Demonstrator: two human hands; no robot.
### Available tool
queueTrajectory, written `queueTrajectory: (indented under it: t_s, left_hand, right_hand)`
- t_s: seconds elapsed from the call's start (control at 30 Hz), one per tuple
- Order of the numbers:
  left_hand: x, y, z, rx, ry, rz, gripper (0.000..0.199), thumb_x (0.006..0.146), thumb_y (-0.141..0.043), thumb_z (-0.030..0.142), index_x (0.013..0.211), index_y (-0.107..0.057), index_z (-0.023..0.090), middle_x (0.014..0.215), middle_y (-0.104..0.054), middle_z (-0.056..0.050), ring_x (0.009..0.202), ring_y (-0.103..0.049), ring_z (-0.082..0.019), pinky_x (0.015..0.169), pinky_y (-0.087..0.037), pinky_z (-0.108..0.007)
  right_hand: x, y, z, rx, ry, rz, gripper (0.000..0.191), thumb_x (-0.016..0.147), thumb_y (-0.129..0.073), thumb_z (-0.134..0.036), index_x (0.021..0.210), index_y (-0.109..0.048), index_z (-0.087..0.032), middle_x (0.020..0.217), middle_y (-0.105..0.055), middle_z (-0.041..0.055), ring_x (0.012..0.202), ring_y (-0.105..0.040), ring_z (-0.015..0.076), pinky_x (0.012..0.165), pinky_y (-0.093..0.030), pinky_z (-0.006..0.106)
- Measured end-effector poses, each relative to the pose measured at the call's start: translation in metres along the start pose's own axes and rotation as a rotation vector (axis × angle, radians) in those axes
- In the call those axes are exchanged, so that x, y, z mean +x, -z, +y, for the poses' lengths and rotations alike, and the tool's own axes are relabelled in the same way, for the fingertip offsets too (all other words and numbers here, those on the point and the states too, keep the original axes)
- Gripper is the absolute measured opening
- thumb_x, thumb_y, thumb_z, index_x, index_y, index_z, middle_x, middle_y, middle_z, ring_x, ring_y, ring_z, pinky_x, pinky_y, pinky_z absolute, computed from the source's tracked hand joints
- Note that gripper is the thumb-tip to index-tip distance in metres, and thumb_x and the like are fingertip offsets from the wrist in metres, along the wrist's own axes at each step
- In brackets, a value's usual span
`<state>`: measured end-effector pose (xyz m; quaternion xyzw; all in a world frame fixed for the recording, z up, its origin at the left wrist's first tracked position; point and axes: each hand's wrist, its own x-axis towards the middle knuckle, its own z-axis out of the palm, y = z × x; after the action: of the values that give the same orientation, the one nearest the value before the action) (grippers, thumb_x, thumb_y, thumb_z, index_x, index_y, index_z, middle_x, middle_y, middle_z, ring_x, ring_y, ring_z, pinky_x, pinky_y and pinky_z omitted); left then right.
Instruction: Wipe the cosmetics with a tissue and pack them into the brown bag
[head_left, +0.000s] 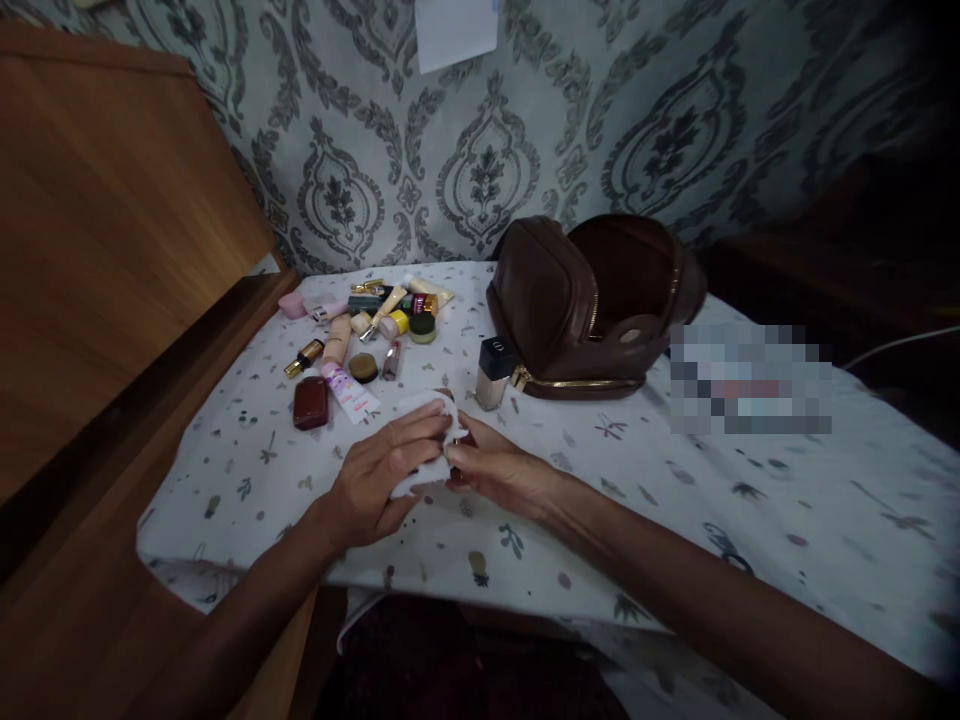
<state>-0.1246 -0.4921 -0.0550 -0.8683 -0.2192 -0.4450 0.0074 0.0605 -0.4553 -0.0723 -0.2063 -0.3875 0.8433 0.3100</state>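
My left hand (394, 475) is closed round a white cloth (450, 425), pressing it against a small brown item (459, 472). From the other side, my right hand (499, 465) grips that item, thumb on top. Fingers and cloth hide most of it, so its kind cannot be made out. Just beyond my hands stands an upright foundation bottle (492, 385) with a black cap. To the left lie a white and purple tube (352, 394), a dark red case (310, 402), a round gold-brown jar (364, 368) and a lip gloss tube (391, 360).
An unzipped brown leather bag (551, 290) sits at the back right, near the wall. Several more cosmetics, among them a beige tube (337, 340) and a dark green jar (421, 327), lie at the back left. A wooden panel (112, 200) borders the cloth-covered table (247, 500).
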Motion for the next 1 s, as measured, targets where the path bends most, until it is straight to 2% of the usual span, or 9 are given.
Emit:
queueTrajectory:
  t_s: [0.07, 0.17, 0.27, 0.37, 0.5, 0.63, 0.73, 0.83, 1.0]
  left_hand:
    - [-0.001, 0.0, 0.001, 0.001, 0.026, 0.002, 0.031, 0.1, -0.045, 0.022, 0.129, -0.051, 0.012, 0.132, -0.062, -0.022, 0.137, -0.051, -0.028, 0.105, -0.053, -0.049]
    - [-0.001, -0.001, 0.002, 0.018, 0.049, 0.016, 0.03, 0.099, -0.046, 0.018, 0.128, -0.051, 0.01, 0.133, -0.061, -0.023, 0.138, -0.05, -0.027, 0.108, -0.051, -0.046]
    - [-0.001, -0.002, 0.002, 0.058, 0.082, 0.013, 0.033, 0.098, -0.047, 0.017, 0.13, -0.05, 0.012, 0.133, -0.062, -0.021, 0.135, -0.053, -0.025, 0.107, -0.052, -0.042]
    - [-0.002, -0.002, 0.0, 0.096, 0.114, -0.01, 0.036, 0.096, -0.049, 0.014, 0.132, -0.049, 0.013, 0.135, -0.06, -0.021, 0.134, -0.054, -0.025, 0.106, -0.052, -0.041]
    - [-0.002, -0.001, -0.004, 0.152, 0.133, -0.02, 0.034, 0.094, -0.05, 0.012, 0.128, -0.052, 0.014, 0.13, -0.063, -0.021, 0.129, -0.058, -0.026, 0.103, -0.054, -0.043]
    - [-0.001, 0.002, 0.0, 0.173, 0.031, -0.013, 0.029, 0.095, -0.049, 0.016, 0.123, -0.054, 0.011, 0.121, -0.065, -0.022, 0.122, -0.06, -0.029, 0.098, -0.055, -0.046]
    - [0.001, 0.004, 0.007, 0.171, -0.034, -0.021, 0.028, 0.096, -0.049, 0.024, 0.121, -0.056, 0.013, 0.111, -0.066, -0.018, 0.112, -0.063, -0.029, 0.09, -0.057, -0.044]
    - [0.004, 0.005, 0.012, 0.184, -0.017, -0.016, 0.026, 0.097, -0.048, 0.025, 0.12, -0.056, 0.016, 0.104, -0.065, -0.015, 0.103, -0.064, -0.027, 0.086, -0.057, -0.041]
    - [0.013, 0.005, 0.006, 0.249, 0.099, -0.066, 0.054, 0.093, -0.06, 0.035, 0.14, -0.041, 0.017, 0.134, -0.054, -0.02, 0.126, -0.054, -0.031, 0.099, -0.052, -0.047]
  right_hand:
    - [0.0, 0.0, 0.001, 0.033, -0.004, -0.012, 0.071, 0.06, -0.092, -0.042, 0.118, -0.058, -0.022, 0.079, -0.055, -0.0048, 0.065, -0.048, 0.0076, 0.053, -0.034, 0.018]
    - [0.0, 0.0, 0.002, 0.095, -0.015, -0.065, 0.052, 0.064, -0.09, -0.041, 0.102, -0.062, -0.02, 0.079, -0.058, -0.0042, 0.064, -0.052, 0.0074, 0.053, -0.038, 0.018]
    - [-0.001, 0.0, 0.002, 0.156, -0.029, -0.124, 0.041, 0.067, -0.088, -0.039, 0.094, -0.064, -0.018, 0.08, -0.064, -0.0014, 0.072, -0.06, 0.0119, 0.061, -0.048, 0.023]
    - [-0.002, 0.0, 0.0, 0.207, -0.004, -0.162, 0.037, 0.072, -0.084, -0.039, 0.097, -0.067, -0.018, 0.082, -0.068, 0.0004, 0.082, -0.065, 0.0163, 0.073, -0.054, 0.031]
    - [-0.002, 0.001, -0.004, 0.3, -0.009, -0.206, 0.037, 0.074, -0.082, -0.042, 0.097, -0.068, -0.017, 0.089, -0.072, 0.0021, 0.09, -0.067, 0.0175, 0.087, -0.054, 0.038]
    - [-0.001, 0.004, -0.005, 0.341, -0.048, -0.241, 0.046, 0.075, -0.079, -0.052, 0.103, -0.066, -0.019, 0.095, -0.072, 0.0028, 0.093, -0.067, 0.0205, 0.092, -0.052, 0.045]
    - [-0.002, 0.004, -0.004, 0.306, -0.047, -0.205, 0.05, 0.071, -0.08, -0.055, 0.101, -0.065, -0.017, 0.093, -0.07, 0.004, 0.092, -0.066, 0.0203, 0.091, -0.049, 0.041]
    - [-0.004, -0.002, -0.004, 0.252, -0.006, -0.153, 0.051, 0.065, -0.085, -0.052, 0.097, -0.065, -0.018, 0.088, -0.069, 0.0031, 0.085, -0.063, 0.0182, 0.08, -0.049, 0.032]
    - [-0.01, -0.013, -0.007, 0.197, 0.101, -0.166, 0.057, 0.063, -0.089, -0.043, 0.11, -0.064, -0.023, 0.089, -0.066, -0.0006, 0.077, -0.06, 0.013, 0.068, -0.047, 0.023]
